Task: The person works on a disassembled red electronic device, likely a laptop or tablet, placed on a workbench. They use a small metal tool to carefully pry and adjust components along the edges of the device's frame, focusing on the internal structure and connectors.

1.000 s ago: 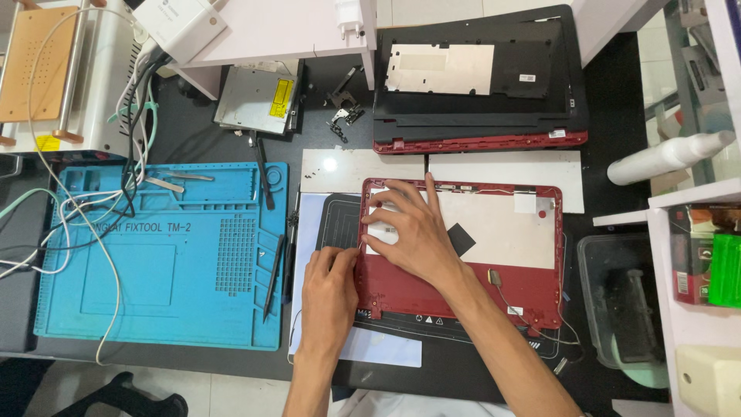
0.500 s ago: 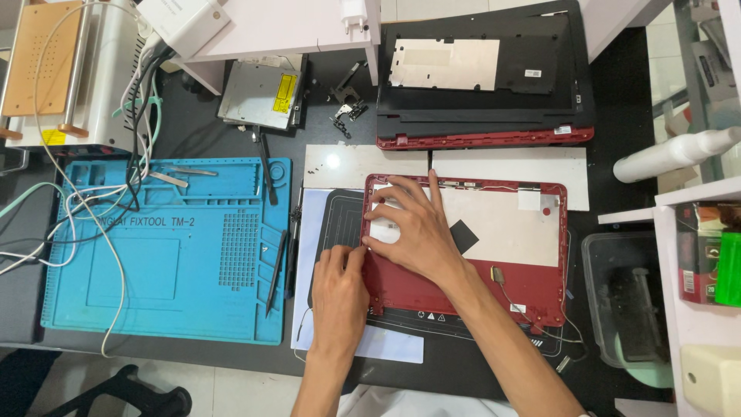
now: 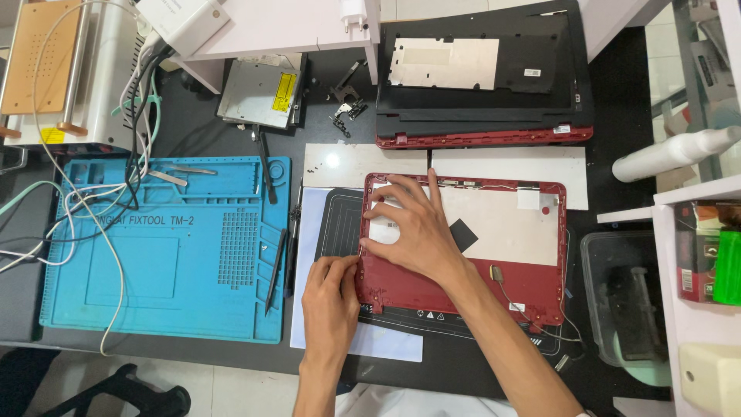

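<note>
Prying risk: the left hand pinched at the left edge of the red lid, fingertips closed on the seam; a hard pull there could have snapped a clip or cracked the edge.
Holding risk: the right hand lay spread flat on the lid's inner panel, grasping nothing; heavy pressure could have bent the panel beneath.
Cable risk: a thin cable trailed off the lid's lower right corner; a sliding lid could have snagged it.
Lid place: on the black pad, right of the blue mat.
Hands: two.
Styluses on the mat: two dark ones.
Farther: one red-edged laptop base, one silver drive, one white bottle.
</note>
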